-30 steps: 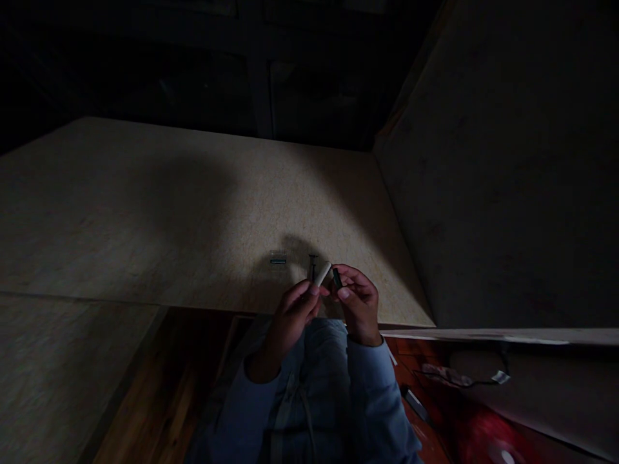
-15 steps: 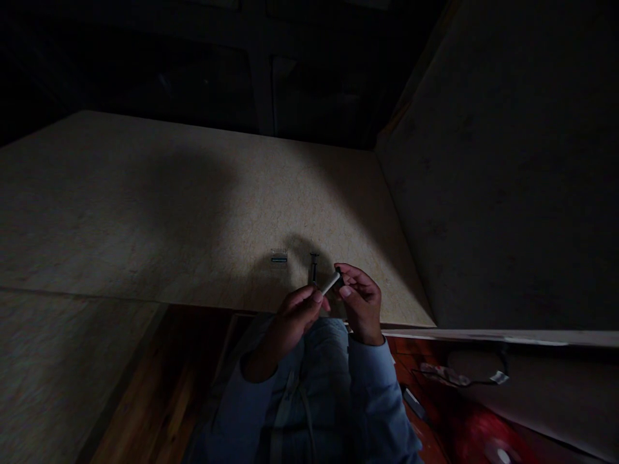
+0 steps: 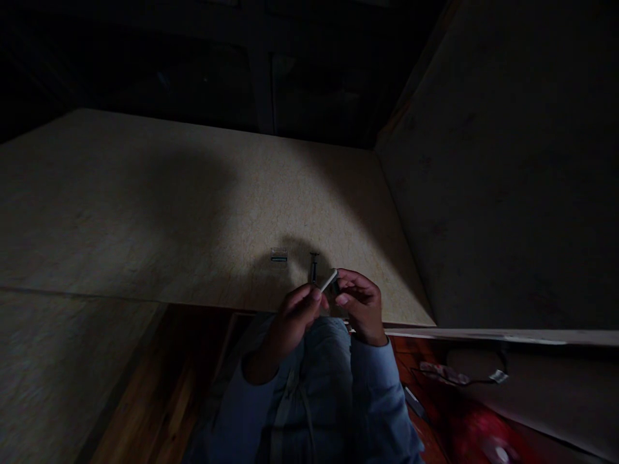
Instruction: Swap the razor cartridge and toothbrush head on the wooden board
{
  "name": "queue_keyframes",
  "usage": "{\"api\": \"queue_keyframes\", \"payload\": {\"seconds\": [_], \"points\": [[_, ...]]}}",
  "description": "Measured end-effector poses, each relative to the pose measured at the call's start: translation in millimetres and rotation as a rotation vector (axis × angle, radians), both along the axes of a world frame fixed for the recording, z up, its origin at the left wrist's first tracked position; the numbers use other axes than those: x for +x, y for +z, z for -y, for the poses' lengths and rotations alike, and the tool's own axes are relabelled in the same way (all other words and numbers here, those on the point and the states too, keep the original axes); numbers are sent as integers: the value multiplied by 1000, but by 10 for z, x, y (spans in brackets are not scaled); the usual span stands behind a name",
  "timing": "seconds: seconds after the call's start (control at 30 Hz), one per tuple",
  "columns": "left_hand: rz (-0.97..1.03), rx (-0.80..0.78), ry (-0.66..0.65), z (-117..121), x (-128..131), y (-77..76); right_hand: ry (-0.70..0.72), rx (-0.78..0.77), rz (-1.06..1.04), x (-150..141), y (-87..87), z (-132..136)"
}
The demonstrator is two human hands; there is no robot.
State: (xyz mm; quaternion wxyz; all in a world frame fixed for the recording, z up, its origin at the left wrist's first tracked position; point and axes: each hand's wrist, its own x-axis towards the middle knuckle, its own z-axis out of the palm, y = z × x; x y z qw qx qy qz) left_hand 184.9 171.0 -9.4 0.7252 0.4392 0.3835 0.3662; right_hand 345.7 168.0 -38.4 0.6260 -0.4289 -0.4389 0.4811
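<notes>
My left hand [image 3: 296, 314] pinches a slim white stick [image 3: 329, 280], which slants up and to the right. Its exact kind I cannot make out. In the fingertips of my right hand [image 3: 363, 301] is a small dark piece [image 3: 335, 287], mostly covered by fingers and close beside the stick's upper end. Just beyond my hands a dark T-shaped razor [image 3: 314, 265] lies on the pale table, its lower end hidden behind my left fingers. Left of the razor rests a small clear case [image 3: 279, 254] with a dark green strip in it.
The pale table [image 3: 271, 187] meets a dark wall panel [image 3: 503, 167] on the right. Its front edge runs just above my lap. Below right are a cable [image 3: 469, 385], a red item [image 3: 483, 432] and a grey object [image 3: 414, 403]. The room is dim.
The dark piece in my right hand has moved down, away from the stick's tip, and the rounded tip now shows. My right fingers have shifted slightly; the razor and case stay put.
</notes>
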Motion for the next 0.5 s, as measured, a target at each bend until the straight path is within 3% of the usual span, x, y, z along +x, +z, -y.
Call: {"api": "queue_keyframes", "payload": {"seconds": [0.2, 0.5], "points": [[-78, 49, 75, 3, 8, -32, 2, -36, 7, -12, 12, -2], [9, 13, -161, 37, -14, 21, -57, -14, -89, 1, -31, -1]]}}
